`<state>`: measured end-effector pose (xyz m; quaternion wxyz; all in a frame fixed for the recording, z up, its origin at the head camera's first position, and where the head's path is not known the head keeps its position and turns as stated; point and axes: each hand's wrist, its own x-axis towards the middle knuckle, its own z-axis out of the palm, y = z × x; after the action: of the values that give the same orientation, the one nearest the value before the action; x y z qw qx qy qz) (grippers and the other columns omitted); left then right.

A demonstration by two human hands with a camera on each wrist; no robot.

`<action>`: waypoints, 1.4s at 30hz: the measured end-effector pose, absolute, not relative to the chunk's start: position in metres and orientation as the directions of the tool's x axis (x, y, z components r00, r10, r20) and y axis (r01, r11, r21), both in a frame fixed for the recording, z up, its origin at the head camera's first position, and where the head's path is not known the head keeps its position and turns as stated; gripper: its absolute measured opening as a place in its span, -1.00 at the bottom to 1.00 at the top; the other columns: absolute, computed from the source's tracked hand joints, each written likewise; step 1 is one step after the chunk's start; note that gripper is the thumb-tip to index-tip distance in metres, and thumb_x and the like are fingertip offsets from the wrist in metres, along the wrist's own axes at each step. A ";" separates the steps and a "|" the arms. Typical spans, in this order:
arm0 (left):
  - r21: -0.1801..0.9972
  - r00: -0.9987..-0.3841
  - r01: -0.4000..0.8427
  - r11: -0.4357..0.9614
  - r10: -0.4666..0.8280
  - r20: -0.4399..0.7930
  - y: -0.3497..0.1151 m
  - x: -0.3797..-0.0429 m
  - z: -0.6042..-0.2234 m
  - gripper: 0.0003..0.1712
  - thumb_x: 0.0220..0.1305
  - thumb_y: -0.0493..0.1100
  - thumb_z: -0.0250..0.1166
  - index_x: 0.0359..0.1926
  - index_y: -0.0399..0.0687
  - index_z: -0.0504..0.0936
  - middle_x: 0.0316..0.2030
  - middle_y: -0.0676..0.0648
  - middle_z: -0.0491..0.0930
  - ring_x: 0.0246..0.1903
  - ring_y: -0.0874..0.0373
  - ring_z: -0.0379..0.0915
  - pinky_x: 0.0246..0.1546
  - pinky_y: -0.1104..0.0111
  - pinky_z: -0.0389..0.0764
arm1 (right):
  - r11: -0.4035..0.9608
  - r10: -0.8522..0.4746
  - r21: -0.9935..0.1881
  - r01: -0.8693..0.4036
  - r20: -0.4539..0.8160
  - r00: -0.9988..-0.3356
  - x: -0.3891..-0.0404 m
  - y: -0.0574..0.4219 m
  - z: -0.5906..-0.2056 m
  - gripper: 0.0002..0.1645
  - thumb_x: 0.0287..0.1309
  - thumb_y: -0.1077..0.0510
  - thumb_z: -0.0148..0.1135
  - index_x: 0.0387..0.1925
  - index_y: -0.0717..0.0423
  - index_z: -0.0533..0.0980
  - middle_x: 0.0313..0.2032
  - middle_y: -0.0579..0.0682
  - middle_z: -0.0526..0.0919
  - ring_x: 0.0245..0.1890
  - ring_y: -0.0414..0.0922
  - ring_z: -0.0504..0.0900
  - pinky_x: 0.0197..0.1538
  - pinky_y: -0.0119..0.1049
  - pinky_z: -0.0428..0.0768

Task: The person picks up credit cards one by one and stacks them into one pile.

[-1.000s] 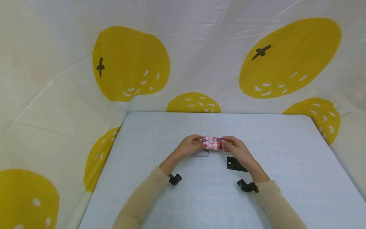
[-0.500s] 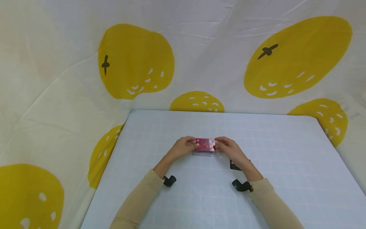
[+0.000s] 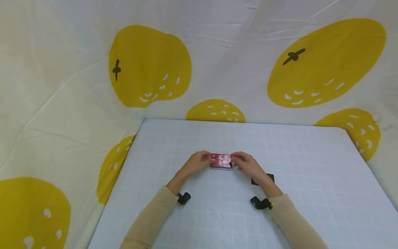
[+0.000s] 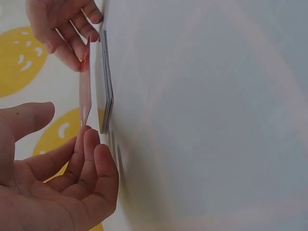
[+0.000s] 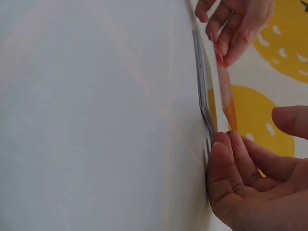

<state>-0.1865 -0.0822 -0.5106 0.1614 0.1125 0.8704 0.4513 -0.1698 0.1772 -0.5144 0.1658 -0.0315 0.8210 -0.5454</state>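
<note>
In the head view, a shiny pink-red bank card (image 3: 221,159) is held level by its two short ends, just over a small stack of cards (image 3: 220,169) on the table. My left hand (image 3: 196,162) holds the left end and my right hand (image 3: 247,165) the right end. From the left wrist, the card (image 4: 85,94) appears edge-on, with a narrow gap to the stack (image 4: 107,86). Fingertips meet the card's ends there, while the left thumb stands apart. A black card (image 3: 270,178) lies partly hidden under my right forearm.
The table (image 3: 199,221) wears a pale checked cover. A white cloth wall (image 3: 224,62) with yellow fruit prints rises behind it and at its sides. Black camera pieces (image 3: 184,198) sit at both wrists.
Both hands have brought the bank card down closer to the stack, which it now nearly covers in the head view. Its grip at both ends stays. The head view has shifted slightly.
</note>
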 end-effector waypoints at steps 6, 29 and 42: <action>0.809 -0.921 0.064 0.584 0.347 -0.177 -0.082 -0.188 -0.516 -0.49 0.39 0.02 0.27 0.17 -0.25 0.59 -0.01 -0.11 0.63 0.03 0.00 0.53 0.10 0.10 0.52 | 0.429 -0.219 -0.892 0.141 -0.254 -0.942 -0.170 0.175 -0.519 -0.50 0.46 -0.05 0.10 0.24 0.17 0.47 0.00 0.11 0.61 -0.08 0.01 0.56 -0.05 -0.17 0.58; 0.768 -0.932 0.034 0.640 0.297 -0.206 -0.077 -0.185 -0.521 -0.49 0.40 0.05 0.25 0.18 -0.22 0.60 0.02 -0.12 0.63 -0.05 0.06 0.51 0.01 0.11 0.55 | 0.552 -0.177 -0.826 0.115 -0.251 -0.952 -0.171 0.168 -0.522 -0.54 0.43 -0.04 0.14 0.18 0.16 0.52 0.06 0.09 0.61 -0.11 -0.03 0.56 -0.07 -0.17 0.61; 0.773 -0.936 0.019 0.634 0.283 -0.210 -0.080 -0.180 -0.518 -0.48 0.40 0.04 0.25 0.19 -0.22 0.60 0.01 -0.11 0.64 0.00 0.05 0.53 0.04 0.12 0.55 | 0.564 -0.187 -0.820 0.096 -0.241 -0.952 -0.171 0.172 -0.521 -0.52 0.44 -0.05 0.13 0.20 0.17 0.50 0.01 0.08 0.63 -0.16 -0.04 0.58 -0.10 -0.17 0.61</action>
<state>-0.1802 -0.0803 -0.5184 0.1578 0.0847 0.8901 0.4192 -0.1709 0.1716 -0.5215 0.1521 -0.0261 0.8712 -0.4661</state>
